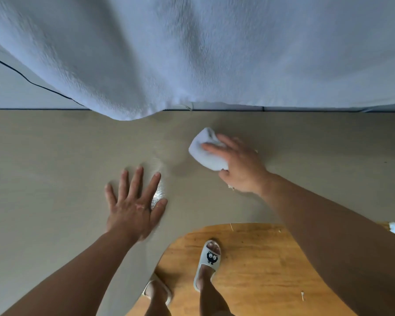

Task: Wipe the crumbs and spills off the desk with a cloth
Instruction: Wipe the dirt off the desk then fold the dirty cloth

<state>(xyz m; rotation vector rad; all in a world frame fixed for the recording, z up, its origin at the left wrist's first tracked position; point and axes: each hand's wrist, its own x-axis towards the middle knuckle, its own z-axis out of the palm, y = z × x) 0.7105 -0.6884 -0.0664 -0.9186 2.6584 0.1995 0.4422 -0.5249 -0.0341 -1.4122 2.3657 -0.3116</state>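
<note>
Cloth (206, 151) partly under right hand (240, 165); left slipper (157, 290) half-hidden.

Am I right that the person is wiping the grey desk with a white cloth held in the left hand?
Not quite: the head view shows the right hand holding the crumpled white cloth on the grey desk; the left hand rests flat, empty.

- The cloth (206, 151) is lying on the desk (55, 156), under the right hand (240, 165).
- The left hand (135, 206) is resting flat on the desk, left of the cloth.
</note>
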